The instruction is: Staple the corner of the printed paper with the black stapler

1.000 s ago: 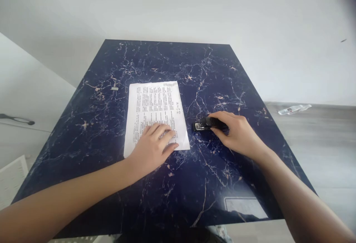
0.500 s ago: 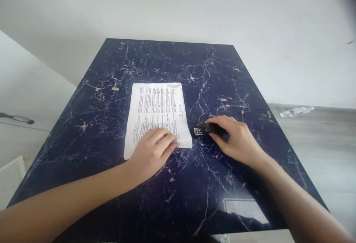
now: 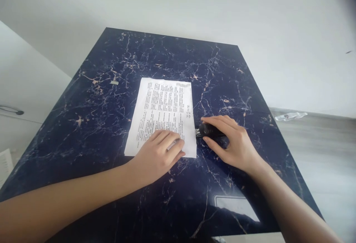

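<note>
A printed sheet of paper (image 3: 164, 106), possibly with more sheets under it, lies on the dark blue marbled table. My left hand (image 3: 160, 154) has its fingers bent over the paper's near part, with the thumb at the near edge. Wrapped round a black stapler (image 3: 211, 130) on the table is my right hand (image 3: 235, 141), fingers on the far side and thumb on the near side. The stapler's silvery front end meets the paper's right edge; whether it reaches over the edge I cannot tell. My hand covers its rear.
A small pale strip (image 3: 114, 82) lies left of the paper on the table (image 3: 91, 132). Beyond the table's right edge is a clear plastic packet (image 3: 291, 116). A wall (image 3: 178, 6) stands behind, and a white object (image 3: 5, 165) shows at the lower left.
The paper has shifted right and turned slightly with my left hand. Its right edge now meets the front of the stapler, where there was a small gap. The view has tilted a little.
</note>
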Demonstrator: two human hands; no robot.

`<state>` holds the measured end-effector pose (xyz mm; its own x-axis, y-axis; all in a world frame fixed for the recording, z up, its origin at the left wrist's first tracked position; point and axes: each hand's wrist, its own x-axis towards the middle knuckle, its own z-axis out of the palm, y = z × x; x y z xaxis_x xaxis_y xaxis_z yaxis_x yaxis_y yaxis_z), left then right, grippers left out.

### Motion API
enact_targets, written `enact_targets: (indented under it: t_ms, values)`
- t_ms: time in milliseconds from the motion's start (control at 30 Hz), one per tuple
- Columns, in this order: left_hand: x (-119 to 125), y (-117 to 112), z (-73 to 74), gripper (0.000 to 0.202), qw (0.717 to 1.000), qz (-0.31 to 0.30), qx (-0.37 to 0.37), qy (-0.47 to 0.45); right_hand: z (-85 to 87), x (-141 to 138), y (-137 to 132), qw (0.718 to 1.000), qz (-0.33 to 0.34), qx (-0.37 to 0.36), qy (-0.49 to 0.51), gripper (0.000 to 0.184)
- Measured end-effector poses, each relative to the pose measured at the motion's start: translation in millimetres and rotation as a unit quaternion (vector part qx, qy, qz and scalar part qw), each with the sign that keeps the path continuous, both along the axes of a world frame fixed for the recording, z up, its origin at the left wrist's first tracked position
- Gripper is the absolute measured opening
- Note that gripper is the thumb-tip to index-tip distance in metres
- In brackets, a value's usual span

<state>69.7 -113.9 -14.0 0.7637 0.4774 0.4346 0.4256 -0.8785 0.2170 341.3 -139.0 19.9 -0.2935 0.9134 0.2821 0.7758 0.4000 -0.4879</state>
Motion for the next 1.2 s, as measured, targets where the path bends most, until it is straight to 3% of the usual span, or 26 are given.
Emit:
enact_targets:
  t_ms: [133,367,1200]
  values:
    - [0,-3,-1.4,0.035,0.999,-0.019,-0.004,0.046,1.5,-1,-4,1.0,-0.006,0.015,0.022,0.038]
    - [-2,-9,-5.5,0.057,0.994,-0.043,-0.025,0.096,-7.7,-11,-8,0.998,-0.036,0.036,-0.03,0.041]
    - [2,-11,-4.0,0.054,0.993,-0.041,-0.059,0.089,-12.5,-24,-10,0.992,-0.061,0.053,-0.092,0.048]
